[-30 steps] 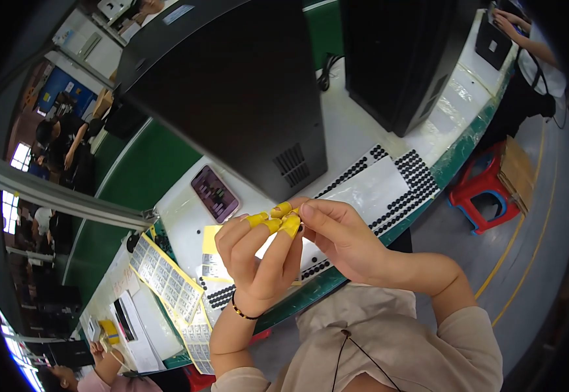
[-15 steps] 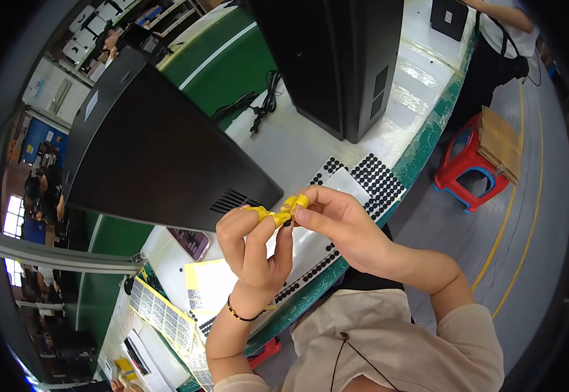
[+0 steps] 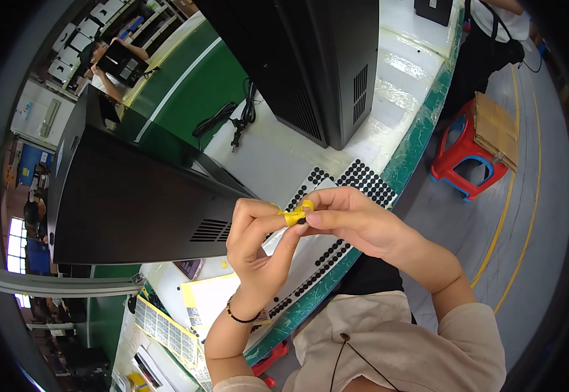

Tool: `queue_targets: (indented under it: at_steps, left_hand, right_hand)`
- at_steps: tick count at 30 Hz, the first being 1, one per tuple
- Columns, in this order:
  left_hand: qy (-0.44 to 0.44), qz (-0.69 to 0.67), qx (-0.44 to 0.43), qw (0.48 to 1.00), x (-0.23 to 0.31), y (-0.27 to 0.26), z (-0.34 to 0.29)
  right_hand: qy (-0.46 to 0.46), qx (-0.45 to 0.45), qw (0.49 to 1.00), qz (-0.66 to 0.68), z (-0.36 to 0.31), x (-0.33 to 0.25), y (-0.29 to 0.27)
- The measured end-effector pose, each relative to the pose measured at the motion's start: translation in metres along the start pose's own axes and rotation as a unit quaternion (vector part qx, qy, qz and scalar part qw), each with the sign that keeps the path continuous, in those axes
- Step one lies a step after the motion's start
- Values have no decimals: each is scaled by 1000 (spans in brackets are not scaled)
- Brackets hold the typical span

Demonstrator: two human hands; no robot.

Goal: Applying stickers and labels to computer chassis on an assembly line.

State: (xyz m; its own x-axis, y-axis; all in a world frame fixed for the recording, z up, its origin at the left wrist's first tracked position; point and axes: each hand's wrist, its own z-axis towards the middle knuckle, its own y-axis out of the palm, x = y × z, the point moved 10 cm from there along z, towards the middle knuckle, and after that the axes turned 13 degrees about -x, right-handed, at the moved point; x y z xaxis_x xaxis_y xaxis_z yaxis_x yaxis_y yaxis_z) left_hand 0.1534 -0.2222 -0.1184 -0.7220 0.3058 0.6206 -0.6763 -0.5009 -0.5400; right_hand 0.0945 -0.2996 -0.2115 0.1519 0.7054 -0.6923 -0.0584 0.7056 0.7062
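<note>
My left hand [image 3: 255, 238] is closed, its thumb and index fingertip pinching a small round black pad [image 3: 302, 221]. My right hand [image 3: 359, 221] meets it there, thumb and forefinger pressed at the same pad. Yellow wraps [image 3: 293, 217] cover several fingertips. Below and beyond the hands lie white sheets carrying rows of round black pads [image 3: 367, 181]. To the left of my left hand stands a tall black case [image 3: 134, 202] with a slotted vent. Another black case [image 3: 297, 72] stands upright farther off.
Black cables [image 3: 238, 124] lie between the cases. A phone [image 3: 189, 266], yellow-edged paper [image 3: 209, 297] and label sheets [image 3: 167, 330] are at the left. The table's green edge [image 3: 310, 297] runs in front of me. A red stool [image 3: 470, 153] topped with cardboard stands right. Other people work nearby.
My fingertips have drawn closer together around the black pad, which now sits nearer my right thumb. Both cases appear farther left in the view. A person across the table holds a black box higher.
</note>
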Motion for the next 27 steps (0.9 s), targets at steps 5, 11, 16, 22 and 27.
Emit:
queue_targets:
  at_steps: [5, 11, 16, 22, 27]
  left_hand:
    - [27, 79, 4, 996, 7, 6, 6]
    - [150, 323, -3, 935, 29, 27, 12]
    - [154, 302, -3, 941, 20, 34, 16]
    - [156, 280, -12, 947, 18, 37, 24]
    - [132, 251, 7, 959, 17, 25, 25]
  right_hand:
    - [-41, 7, 999, -7, -4, -6, -11]
    - [-60, 55, 991, -102, -7, -22, -24]
    - [-58, 68, 991, -95, -7, -22, -35]
    - [-94, 34, 981, -168, -7, -47, -42]
    - [-372, 326, 698, -518, -57, -175, -102]
